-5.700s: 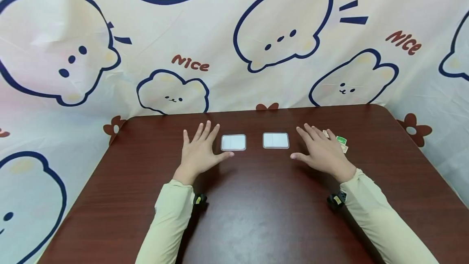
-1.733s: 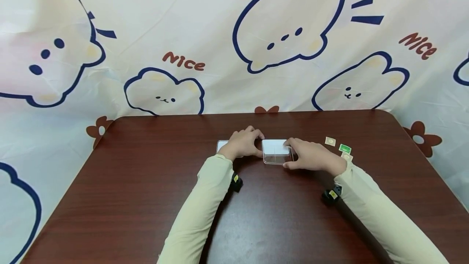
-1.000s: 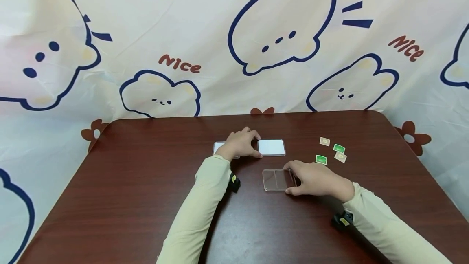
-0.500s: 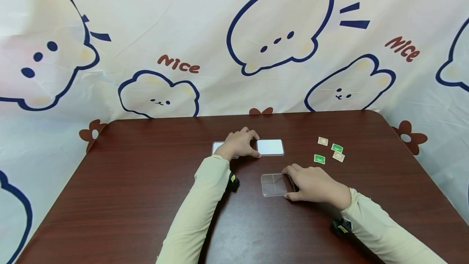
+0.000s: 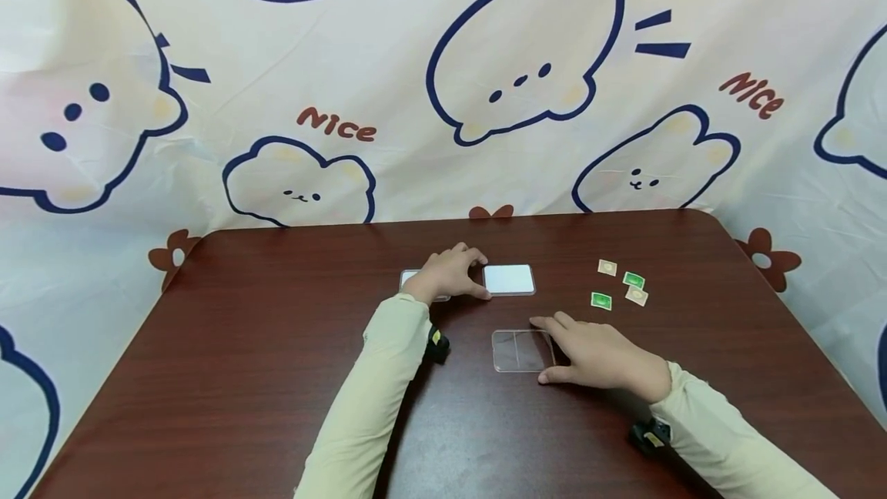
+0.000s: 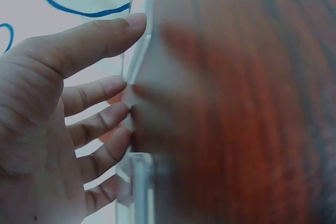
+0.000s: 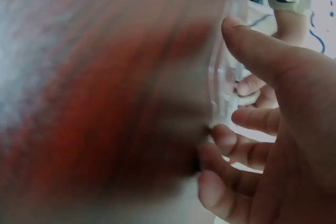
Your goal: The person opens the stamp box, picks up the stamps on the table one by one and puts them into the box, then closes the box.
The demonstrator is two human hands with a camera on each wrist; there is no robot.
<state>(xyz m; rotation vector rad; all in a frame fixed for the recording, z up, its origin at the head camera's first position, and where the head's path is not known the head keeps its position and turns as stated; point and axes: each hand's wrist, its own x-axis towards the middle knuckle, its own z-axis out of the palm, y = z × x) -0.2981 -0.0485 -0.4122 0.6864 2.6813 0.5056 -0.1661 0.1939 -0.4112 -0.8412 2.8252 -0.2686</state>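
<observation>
A shallow clear box with a white inside [image 5: 509, 280] lies on the table without its lid. My left hand [image 5: 446, 274] holds its left end between thumb and forefinger. In the left wrist view, the thumb and fingertips meet the box's clear edge [image 6: 137, 56]. Nearer me, a clear lid [image 5: 516, 351] lies flat on the table. My right hand [image 5: 601, 353] is spread around the lid's right end, thumb and forefinger slightly apart from its edges. A second white box [image 5: 409, 277] is partly hidden behind my left hand.
Small stamp-like papers, two green [image 5: 601, 301] and two beige [image 5: 637, 296], lie to the right of the box. The dark wooden table [image 5: 242, 345] ends at a patterned cloth [image 5: 388, 45]. A black wrist camera [image 5: 650, 435] is on my right wrist.
My right hand has taken the lid off the right box, brought it toward me, set it down and loosened its fingers. My left hand has stayed at the box.
</observation>
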